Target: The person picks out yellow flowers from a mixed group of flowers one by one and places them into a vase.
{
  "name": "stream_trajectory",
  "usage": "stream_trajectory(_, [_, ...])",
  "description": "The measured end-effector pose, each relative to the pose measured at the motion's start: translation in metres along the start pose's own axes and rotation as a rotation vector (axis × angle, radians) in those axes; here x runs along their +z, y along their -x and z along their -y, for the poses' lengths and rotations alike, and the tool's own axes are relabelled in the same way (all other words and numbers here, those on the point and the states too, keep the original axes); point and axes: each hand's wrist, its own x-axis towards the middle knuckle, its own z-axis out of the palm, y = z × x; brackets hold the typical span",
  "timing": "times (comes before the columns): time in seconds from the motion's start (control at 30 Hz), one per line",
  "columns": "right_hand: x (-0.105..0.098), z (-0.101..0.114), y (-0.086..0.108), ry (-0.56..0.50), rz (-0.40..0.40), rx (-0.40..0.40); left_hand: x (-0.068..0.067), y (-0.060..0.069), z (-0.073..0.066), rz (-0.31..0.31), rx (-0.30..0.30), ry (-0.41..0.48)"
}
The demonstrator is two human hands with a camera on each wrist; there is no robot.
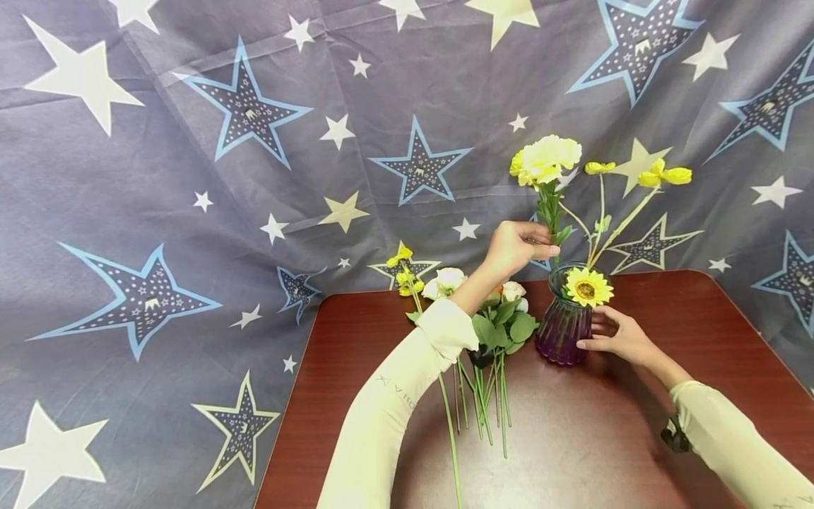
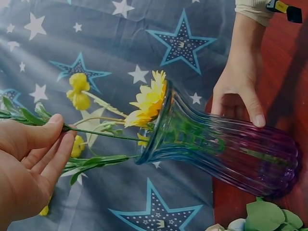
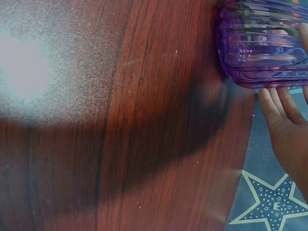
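Note:
A ribbed glass vase [image 1: 561,332], bluish at the mouth and purple at the base, stands upright on the table. My left hand [image 1: 518,247] is above its mouth and pinches the green stem [image 2: 103,134] of a pale yellow carnation [image 1: 552,159] between thumb and fingers. The stem's lower end reaches into the vase mouth. My right hand [image 1: 620,338] holds the vase low on its right side, thumb in front and fingers behind. A yellow sunflower [image 1: 588,286] leans over the rim. Thin stems with yellow blossoms [image 1: 664,174] rise from the vase toward the right.
Left of the vase lies a bunch of flowers with green leaves [image 1: 502,329], white blooms [image 1: 445,281] and long bare stems pointing toward me. A long stem with small yellow blossoms [image 1: 407,272] lies beside it. Behind the brown table [image 1: 572,438] hangs a star-patterned cloth [image 1: 343,71].

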Motion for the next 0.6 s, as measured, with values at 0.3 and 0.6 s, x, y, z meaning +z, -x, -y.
stream_trajectory(0.3, [-0.001, -0.001, -0.001, -0.009, 0.014, 0.006, 0.009, 0.0, 0.005, 0.019, 0.036, -0.161])
stream_trajectory(0.6, [0.0, -0.003, -0.001, 0.0, 0.01, 0.009, 0.022, 0.001, 0.013, 0.056, 0.061, -0.258])
